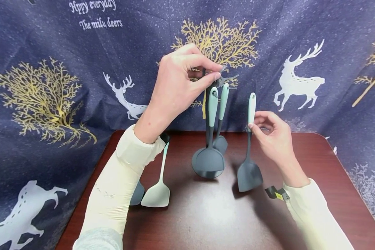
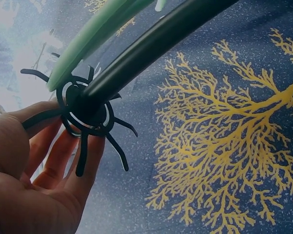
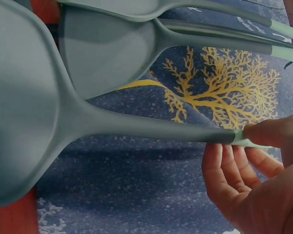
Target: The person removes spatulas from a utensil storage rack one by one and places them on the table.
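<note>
The spatula [image 1: 250, 175] hung in the right hand [image 1: 275, 139], just right of the rack [image 2: 146, 53] in the head view, its long axis nearly upright: handle up, blade down over the table [image 1: 212, 222]. The right thumb and fingers pinched it low on the green handle, leaving the holed end free above them. That end lay to the rack's right and, by eye, a little below its hooks [image 2: 119, 152] (how far in front or behind, I couldn't tell). This offset, I judged, mattered most: up and leftward from the right fingers to the hooks.

The left hand [image 1: 182, 74] was nearer the hooks, its thumb and forefinger pinching the rack's top. A front tool [image 1: 212, 107] and a back tool [image 1: 224, 102] hung from the rack, between its pole and the spatula's side, while a pale spatula [image 1: 156, 195] lay left of the rack.
</note>
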### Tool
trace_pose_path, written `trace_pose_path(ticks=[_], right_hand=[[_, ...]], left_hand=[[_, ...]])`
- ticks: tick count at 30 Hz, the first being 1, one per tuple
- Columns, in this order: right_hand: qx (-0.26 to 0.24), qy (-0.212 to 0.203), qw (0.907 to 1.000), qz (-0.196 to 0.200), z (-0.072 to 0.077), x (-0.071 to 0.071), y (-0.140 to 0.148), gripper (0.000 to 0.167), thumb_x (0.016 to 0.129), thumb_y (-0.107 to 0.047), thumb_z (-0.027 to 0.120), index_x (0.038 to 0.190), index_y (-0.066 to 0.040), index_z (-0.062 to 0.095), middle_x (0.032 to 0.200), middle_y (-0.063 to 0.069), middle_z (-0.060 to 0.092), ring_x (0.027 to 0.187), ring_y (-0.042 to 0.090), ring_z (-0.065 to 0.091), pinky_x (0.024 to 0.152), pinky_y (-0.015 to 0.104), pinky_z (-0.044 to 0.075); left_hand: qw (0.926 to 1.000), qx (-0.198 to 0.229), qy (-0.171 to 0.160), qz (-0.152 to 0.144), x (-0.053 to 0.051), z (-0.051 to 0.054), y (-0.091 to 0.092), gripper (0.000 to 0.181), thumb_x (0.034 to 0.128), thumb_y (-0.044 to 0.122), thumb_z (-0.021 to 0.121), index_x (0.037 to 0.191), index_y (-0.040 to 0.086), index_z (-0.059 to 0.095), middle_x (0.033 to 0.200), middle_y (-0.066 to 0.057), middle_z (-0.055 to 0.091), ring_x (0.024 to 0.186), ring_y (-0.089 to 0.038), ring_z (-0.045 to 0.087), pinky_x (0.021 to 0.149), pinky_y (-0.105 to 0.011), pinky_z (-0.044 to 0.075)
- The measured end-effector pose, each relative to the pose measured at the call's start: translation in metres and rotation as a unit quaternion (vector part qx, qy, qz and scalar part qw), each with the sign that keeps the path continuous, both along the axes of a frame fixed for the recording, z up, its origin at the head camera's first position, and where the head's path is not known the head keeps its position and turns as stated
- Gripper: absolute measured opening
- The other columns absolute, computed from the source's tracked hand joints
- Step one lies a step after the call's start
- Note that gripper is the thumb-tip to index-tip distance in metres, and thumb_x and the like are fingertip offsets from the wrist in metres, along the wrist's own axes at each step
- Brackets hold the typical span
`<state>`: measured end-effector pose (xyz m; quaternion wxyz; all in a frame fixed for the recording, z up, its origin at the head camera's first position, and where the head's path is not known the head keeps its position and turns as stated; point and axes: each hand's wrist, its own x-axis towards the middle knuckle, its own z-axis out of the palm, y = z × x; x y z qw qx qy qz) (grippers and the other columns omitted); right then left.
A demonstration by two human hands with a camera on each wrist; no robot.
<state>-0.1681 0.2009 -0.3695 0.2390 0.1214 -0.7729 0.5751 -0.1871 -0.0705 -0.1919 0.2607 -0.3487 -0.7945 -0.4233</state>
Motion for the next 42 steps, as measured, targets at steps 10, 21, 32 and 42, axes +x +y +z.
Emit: trace_pose_path(ticks=[10,21,32,42], right_hand=[[0.017,-0.039,0.9985,-0.035,-0.014,0.002,0.003,0.032,0.091,0.005,0.078,0.122,0.005,0.071,0.089,0.000,0.069,0.077,-0.001,0.069,0.074,0.011,0.055],[0.054,-0.100,0.9916,-0.061,-0.027,0.003,0.007,0.031,0.094,-0.006,0.079,0.124,0.000,0.072,0.091,0.005,0.073,0.075,-0.006,0.069,0.070,0.011,0.056],[0.087,-0.153,0.9815,-0.075,-0.036,0.006,0.009,0.028,0.097,-0.009,0.077,0.122,0.001,0.071,0.101,0.021,0.075,0.072,-0.010,0.067,0.066,0.013,0.056],[0.112,-0.181,0.9746,-0.069,-0.047,0.005,0.009,0.023,0.097,-0.009,0.076,0.118,0.000,0.072,0.101,0.021,0.077,0.072,-0.007,0.067,0.060,0.017,0.055]], left_hand=[[0.9994,-0.009,0.034,-0.002,0.000,0.000,-0.001,0.010,0.0926,0.015,0.084,0.102,0.012,0.087,0.087,0.002,0.066,0.086,-0.005,0.062,0.080,-0.019,0.059],[0.9993,-0.010,0.035,-0.003,0.000,0.000,-0.001,0.011,0.0927,0.014,0.084,0.102,0.010,0.086,0.087,-0.001,0.066,0.086,-0.006,0.064,0.082,-0.019,0.059],[0.9995,-0.007,0.032,-0.006,-0.001,-0.002,-0.001,0.010,0.0932,0.014,0.084,0.102,0.009,0.086,0.087,-0.002,0.066,0.086,-0.008,0.064,0.082,-0.019,0.060],[0.9993,-0.009,0.037,-0.004,-0.001,-0.002,-0.001,0.010,0.0931,0.014,0.084,0.101,0.009,0.086,0.087,-0.003,0.066,0.086,-0.008,0.064,0.081,-0.019,0.060]])
